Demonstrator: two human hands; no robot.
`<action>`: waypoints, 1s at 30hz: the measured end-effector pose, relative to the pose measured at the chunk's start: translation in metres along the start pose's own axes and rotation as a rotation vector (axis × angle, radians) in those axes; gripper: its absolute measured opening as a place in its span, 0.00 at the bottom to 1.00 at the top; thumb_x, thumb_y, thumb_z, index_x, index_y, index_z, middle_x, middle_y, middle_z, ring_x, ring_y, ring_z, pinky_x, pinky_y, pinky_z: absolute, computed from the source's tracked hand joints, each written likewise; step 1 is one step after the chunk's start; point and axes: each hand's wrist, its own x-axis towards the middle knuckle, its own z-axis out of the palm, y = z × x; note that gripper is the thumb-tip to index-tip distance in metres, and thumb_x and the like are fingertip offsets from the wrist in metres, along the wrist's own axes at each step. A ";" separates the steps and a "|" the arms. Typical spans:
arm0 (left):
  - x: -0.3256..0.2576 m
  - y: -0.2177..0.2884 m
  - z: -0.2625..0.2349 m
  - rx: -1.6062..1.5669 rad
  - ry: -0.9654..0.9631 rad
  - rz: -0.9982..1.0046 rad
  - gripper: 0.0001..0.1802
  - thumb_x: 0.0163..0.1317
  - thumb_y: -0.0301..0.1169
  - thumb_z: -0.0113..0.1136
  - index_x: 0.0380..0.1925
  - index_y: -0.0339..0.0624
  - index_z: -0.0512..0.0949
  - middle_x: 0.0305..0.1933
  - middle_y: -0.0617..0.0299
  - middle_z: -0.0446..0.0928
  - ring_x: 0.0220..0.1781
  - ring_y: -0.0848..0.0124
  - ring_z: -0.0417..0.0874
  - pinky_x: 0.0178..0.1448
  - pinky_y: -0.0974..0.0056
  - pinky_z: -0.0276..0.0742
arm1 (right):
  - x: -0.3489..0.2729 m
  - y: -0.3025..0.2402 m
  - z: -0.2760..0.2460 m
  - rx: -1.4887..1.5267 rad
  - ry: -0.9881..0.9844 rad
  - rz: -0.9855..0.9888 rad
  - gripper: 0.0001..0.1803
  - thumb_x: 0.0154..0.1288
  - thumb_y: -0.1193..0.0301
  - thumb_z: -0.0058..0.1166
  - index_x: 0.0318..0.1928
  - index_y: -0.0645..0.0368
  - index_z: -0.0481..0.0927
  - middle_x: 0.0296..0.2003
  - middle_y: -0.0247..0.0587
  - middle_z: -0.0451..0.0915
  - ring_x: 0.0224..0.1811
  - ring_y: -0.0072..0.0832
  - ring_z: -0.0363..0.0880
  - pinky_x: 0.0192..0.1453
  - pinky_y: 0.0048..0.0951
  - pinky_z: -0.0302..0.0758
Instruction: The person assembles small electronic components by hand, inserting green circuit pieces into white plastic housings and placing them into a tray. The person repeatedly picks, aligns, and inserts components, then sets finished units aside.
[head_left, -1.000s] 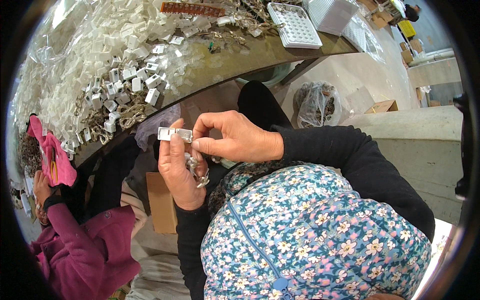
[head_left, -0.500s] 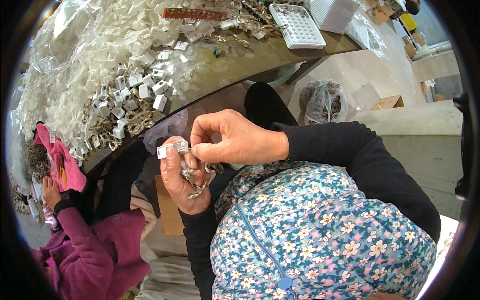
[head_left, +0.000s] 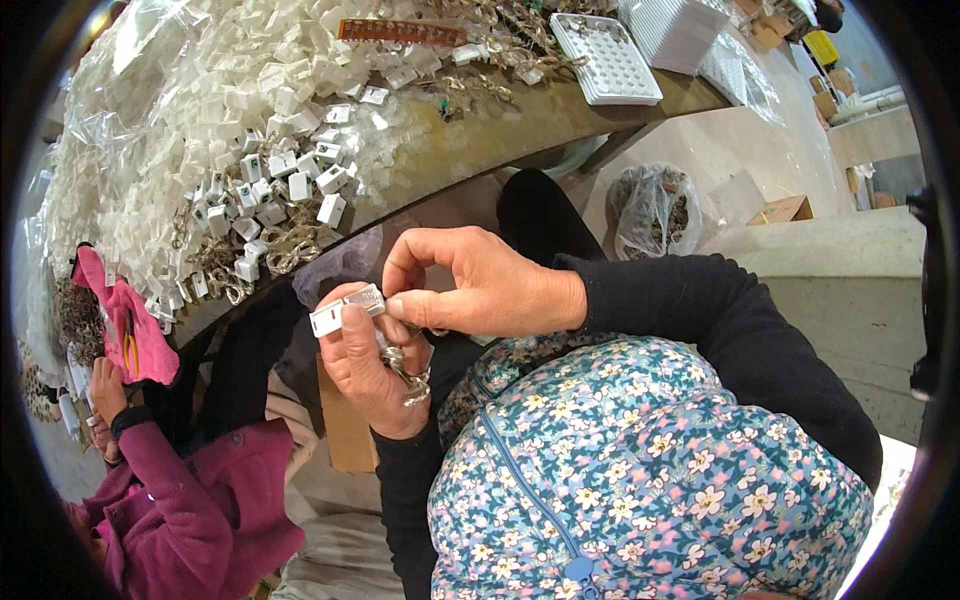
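My left hand (head_left: 362,368) holds a small white plastic case (head_left: 328,318) between thumb and fingers, tilted, with a clear see-through part (head_left: 366,300) at its right end. A loop of shiny twisted cord (head_left: 405,372), silvery or beige, hangs over the fingers and palm of the same hand. My right hand (head_left: 490,282) comes in from the right, thumb and forefinger pinched together close beside the clear end. What those fingertips hold is too small to make out.
A table (head_left: 440,165) bears a heap of white cases (head_left: 300,185), cord loops (head_left: 292,248) and a white tray (head_left: 608,62). At left sits a co-worker in a purple sleeve (head_left: 185,480), near a pink cloth (head_left: 125,310) and pliers (head_left: 130,345). A clear bag (head_left: 655,210) stands on the floor.
The white case has turned slightly in my left hand, and its cord hangs lower over the palm. My right hand stays pinched close to it. The whole view has shifted a little.
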 end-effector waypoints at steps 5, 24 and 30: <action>0.002 -0.001 0.003 0.006 0.089 -0.001 0.13 0.68 0.36 0.53 0.43 0.37 0.69 0.19 0.64 0.69 0.13 0.81 0.64 0.14 0.76 0.58 | 0.000 0.004 0.007 0.008 0.028 -0.047 0.09 0.58 0.70 0.56 0.36 0.64 0.77 0.28 0.40 0.82 0.31 0.24 0.81 0.37 0.27 0.77; 0.004 0.003 -0.003 0.133 0.027 0.109 0.14 0.66 0.36 0.54 0.42 0.36 0.70 0.18 0.64 0.69 0.13 0.81 0.63 0.14 0.77 0.55 | 0.002 0.003 0.007 0.156 -0.028 0.053 0.07 0.56 0.72 0.56 0.33 0.63 0.75 0.24 0.33 0.77 0.26 0.16 0.73 0.31 0.21 0.72; 0.005 0.004 -0.003 0.185 0.015 0.166 0.12 0.66 0.35 0.55 0.41 0.37 0.71 0.20 0.66 0.69 0.17 0.82 0.66 0.18 0.78 0.58 | 0.002 0.000 0.005 0.117 -0.096 0.007 0.05 0.60 0.74 0.54 0.36 0.62 0.74 0.27 0.28 0.75 0.29 0.13 0.70 0.34 0.18 0.70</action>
